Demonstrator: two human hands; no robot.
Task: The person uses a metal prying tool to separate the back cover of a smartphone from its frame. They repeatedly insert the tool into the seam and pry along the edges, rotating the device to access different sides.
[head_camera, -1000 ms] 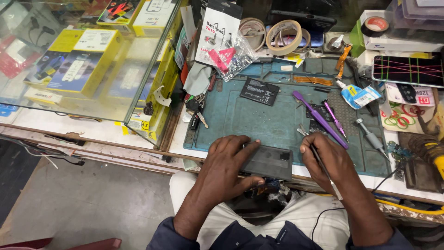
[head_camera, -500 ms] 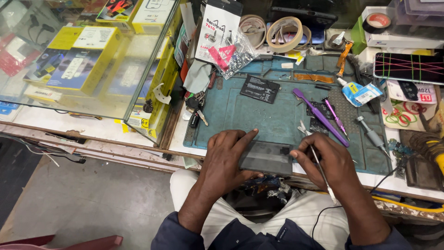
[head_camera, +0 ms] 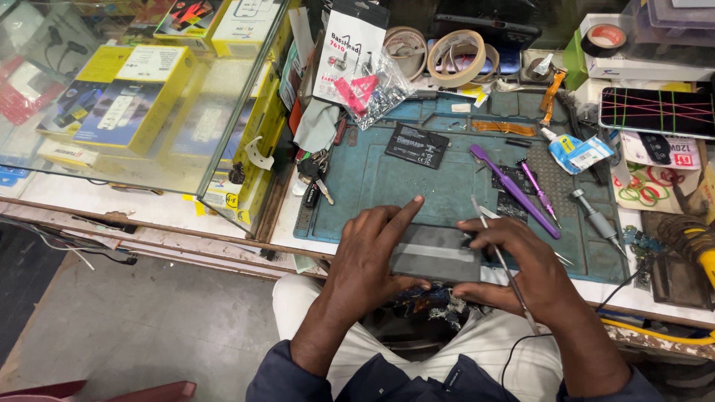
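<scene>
A dark grey phone [head_camera: 436, 253] is held face down between both hands over the front edge of a blue work mat [head_camera: 387, 179]. My left hand [head_camera: 372, 249] grips its left end, with the index finger stretched out over the mat. My right hand [head_camera: 525, 260] holds the phone's right end and also a thin metal tool [head_camera: 503, 260] that slants across the fingers. Below the phone, on my lap, lies a small heap of dark parts [head_camera: 432, 301].
On the mat lie a black battery [head_camera: 417, 145], a purple brush [head_camera: 514, 190], a pink screwdriver [head_camera: 540, 192] and a grey screwdriver [head_camera: 596, 216]. Tape rolls [head_camera: 454, 56] stand behind. A glass case [head_camera: 141, 97] with yellow boxes stands on the left. A phone wrapped in rubber bands [head_camera: 655, 112] is on the right.
Both hands have lifted the phone off the mat's front edge and tilted it toward me. My left index finger has stretched out; the metal tool has swung more upright.
</scene>
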